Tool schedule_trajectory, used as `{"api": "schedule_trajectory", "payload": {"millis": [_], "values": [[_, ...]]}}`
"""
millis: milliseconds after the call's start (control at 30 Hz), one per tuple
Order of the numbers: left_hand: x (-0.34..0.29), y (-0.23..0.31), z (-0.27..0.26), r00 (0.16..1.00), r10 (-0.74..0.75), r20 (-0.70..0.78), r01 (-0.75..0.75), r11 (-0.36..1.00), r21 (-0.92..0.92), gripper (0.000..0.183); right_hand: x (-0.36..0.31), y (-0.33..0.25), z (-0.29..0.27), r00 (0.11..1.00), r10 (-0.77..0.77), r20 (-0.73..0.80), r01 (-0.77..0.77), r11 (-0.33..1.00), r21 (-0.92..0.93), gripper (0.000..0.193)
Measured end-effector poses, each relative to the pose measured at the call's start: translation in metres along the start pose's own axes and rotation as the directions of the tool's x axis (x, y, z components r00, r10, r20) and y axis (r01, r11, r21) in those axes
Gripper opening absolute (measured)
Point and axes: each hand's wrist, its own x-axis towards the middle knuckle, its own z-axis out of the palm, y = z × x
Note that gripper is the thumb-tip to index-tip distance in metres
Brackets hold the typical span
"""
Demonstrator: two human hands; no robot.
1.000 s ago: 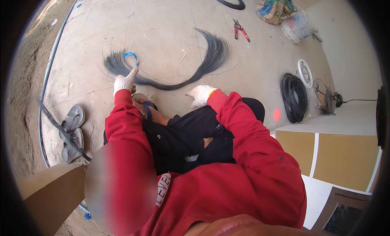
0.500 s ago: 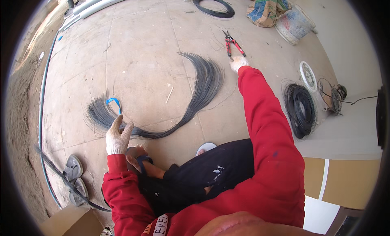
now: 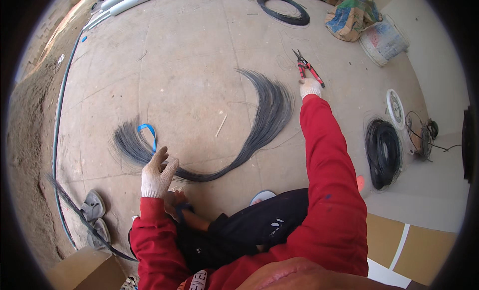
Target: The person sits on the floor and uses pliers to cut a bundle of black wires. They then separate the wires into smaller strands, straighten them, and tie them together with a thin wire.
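Note:
A long bundle of thin dark wires [image 3: 272, 110] curves across the floor in front of me, its cut ends fanned out. By its left end my left hand [image 3: 158, 176], in a pale work glove, is closed on a blue strip [image 3: 146, 128] that loops up over the wires. The strip's lower end is hidden at the fingertips. My right arm is stretched far forward. Its gloved hand [image 3: 311, 87] grips red-handled cutting pliers [image 3: 308, 70] at the handles, low over the floor. The blades point away from me, slightly parted.
Dark wire coils lie at the back [image 3: 283, 9] and the right [image 3: 383, 153]. A stained bucket [image 3: 384, 40], a patterned sack [image 3: 353, 15] and a white round lid [image 3: 395, 109] stand along the right. A thin stick [image 3: 221, 125] lies mid-floor; grey sandals [image 3: 95, 217] and a cardboard box [image 3: 87, 270] are at left.
My right hand has closed further round the pliers' handles and drawn them slightly toward me. My left hand stays at the blue strip. The whole view has shifted a little.

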Motion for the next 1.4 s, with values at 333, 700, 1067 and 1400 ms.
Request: {"api": "schedule_trajectory", "payload": {"millis": [333, 700, 1067, 1400], "values": [[-0.004, -0.003, -0.013, 0.984, 0.136, -0.119, -0.146, 0.986, -0.085, 0.061, -0.206, 0.007, -0.248, 0.987, 0.15, -0.061, -0.006, 0.413, 0.911, 0.03], [-0.163, 0.043, 0.027, 0.747, 0.637, 0.19, 0.133, 0.137, -0.982, 0.087, -0.51, -0.109, -0.215, 0.939, -0.324, 0.115, -0.272, -0.495, 0.825, 0.02], [-0.227, 0.041, 0.046, 0.739, 0.523, 0.426, 0.36, 0.228, -0.905, 0.049, -0.514, -0.086, -0.215, 0.874, -0.367, -0.319, 0.44, 0.319, 0.839, 0.029], [-0.23, -0.014, 0.126, 0.637, 0.51, 0.578, 0.696, -0.058, -0.716, 0.027, -0.53, -0.08, -0.172, 0.956, -0.244, 0.163, -0.135, 0.126, 0.983, 0.031]]}}
